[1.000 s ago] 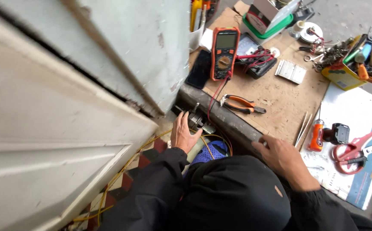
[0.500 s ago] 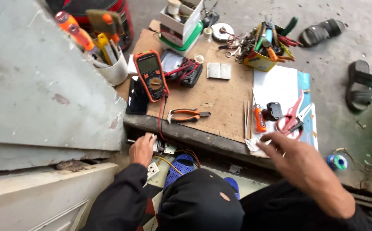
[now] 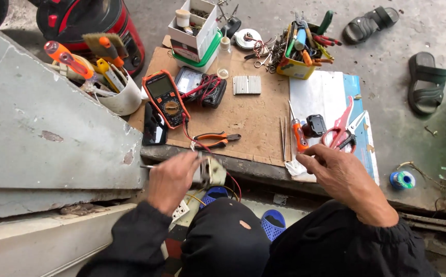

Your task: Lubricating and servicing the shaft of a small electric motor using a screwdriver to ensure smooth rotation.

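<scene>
**Hands at the near edge of a crowded counter**

Fingers of the left hand are curled around a small pale electrical part, held just off the near edge of the counter; red wires run from it up toward the orange meter lying on the brown board. The right hand hovers over the near right corner, fingers bent and drawn together as if pinching something tiny, though I cannot tell whether anything is between them. Just beyond it lie a small orange screwdriver, a black block and red scissors. Orange-handled pliers rest between the meter and the held part.

The likely trouble is the wires: a tug on the part could drag the meter toward the edge, or snag the pliers. The right hand's sleeve is near the screwdriver and could sweep it off onto the floor.
</scene>
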